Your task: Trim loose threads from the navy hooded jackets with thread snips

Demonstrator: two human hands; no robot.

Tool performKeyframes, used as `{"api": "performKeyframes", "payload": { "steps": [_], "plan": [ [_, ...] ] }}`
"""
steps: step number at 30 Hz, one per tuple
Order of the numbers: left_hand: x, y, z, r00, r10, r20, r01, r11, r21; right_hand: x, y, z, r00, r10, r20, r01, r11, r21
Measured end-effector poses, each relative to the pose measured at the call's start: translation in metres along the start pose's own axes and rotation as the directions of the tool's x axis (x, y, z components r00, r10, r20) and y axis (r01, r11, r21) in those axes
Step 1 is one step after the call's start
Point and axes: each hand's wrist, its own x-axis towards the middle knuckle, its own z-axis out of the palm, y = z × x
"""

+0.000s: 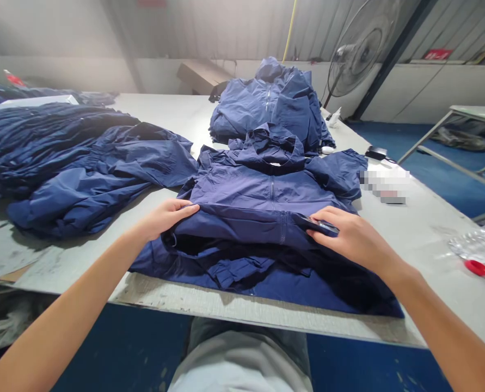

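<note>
A navy jacket (242,188) lies spread on the table before me, collar away from me, with a zip down its middle. My left hand (171,215) pinches the lifted lower edge of the jacket at its left side. In my right hand (344,234) is a pair of dark thread snips (319,224), lying against the same edge right of the zip. The fingers are wrapped around the snips; whether they also grip cloth I cannot tell. Below the lifted edge the jacket's dark inside shows, and more navy cloth (275,288) reaches the table's front edge.
Left lies a large heap of navy garments (62,147). Behind the jacket stands a stack of folded navy jackets (262,103). A fan (360,49) rises beyond the white table (422,218). At right are a red cap (477,267) and clear plastic (479,242).
</note>
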Motion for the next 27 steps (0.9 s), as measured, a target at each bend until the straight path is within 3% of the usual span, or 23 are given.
{"api": "performKeyframes", "payload": {
  "steps": [2, 4, 8, 11, 18, 21, 23, 27],
  "plan": [
    [0.001, -0.005, 0.001, 0.998, -0.025, 0.057, 0.028, 0.997, -0.066, -0.015, 0.012, -0.006, 0.998, 0.023, 0.059, -0.023, 1.0, -0.008],
    [0.002, -0.007, 0.0, 0.998, -0.063, 0.026, 0.065, 0.995, -0.076, -0.028, 0.027, -0.015, 0.986, 0.123, 0.114, -0.125, 0.992, 0.006],
    [0.005, -0.006, -0.001, 0.994, -0.103, -0.02, 0.101, 0.992, -0.078, -0.042, 0.06, -0.035, 0.909, 0.377, 0.18, -0.382, 0.924, -0.008],
    [0.01, -0.006, -0.003, 0.994, -0.096, -0.043, 0.095, 0.995, -0.038, -0.044, 0.078, -0.045, 0.867, 0.466, 0.176, -0.481, 0.875, 0.05],
    [0.019, -0.013, -0.01, 0.995, -0.079, -0.061, 0.083, 0.995, 0.064, -0.039, 0.091, -0.051, 0.824, 0.515, 0.234, -0.566, 0.752, 0.338],
    [0.022, -0.014, -0.012, 0.998, 0.018, -0.055, -0.004, 0.972, 0.234, -0.036, 0.093, -0.047, 0.821, 0.503, 0.269, -0.57, 0.708, 0.418],
    [0.025, -0.015, -0.011, 0.993, 0.11, -0.032, -0.089, 0.916, 0.392, -0.032, 0.094, -0.041, 0.819, 0.488, 0.303, -0.574, 0.717, 0.395],
    [0.03, -0.016, -0.004, 0.977, 0.212, -0.009, -0.164, 0.779, 0.605, -0.023, 0.09, -0.03, 0.841, 0.452, 0.297, -0.515, 0.838, 0.182]
  ]
}}
